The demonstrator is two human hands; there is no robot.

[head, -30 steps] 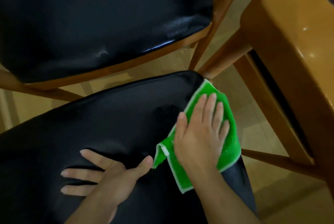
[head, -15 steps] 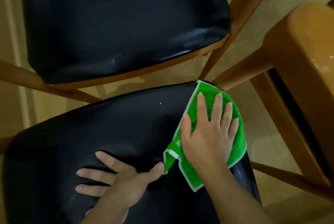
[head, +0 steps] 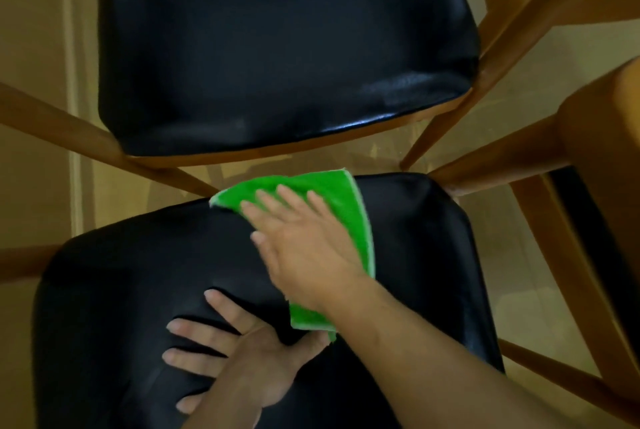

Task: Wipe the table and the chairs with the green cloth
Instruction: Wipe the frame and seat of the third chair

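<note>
The right hand [head: 304, 255] lies flat, fingers straight, pressing the bright green cloth with pale edging [head: 349, 210] onto the far edge of the near black padded chair seat [head: 138, 290]. The left hand [head: 242, 356] rests spread on that seat, holding nothing. A second black wooden-framed chair [head: 277, 47] stands just beyond.
</note>
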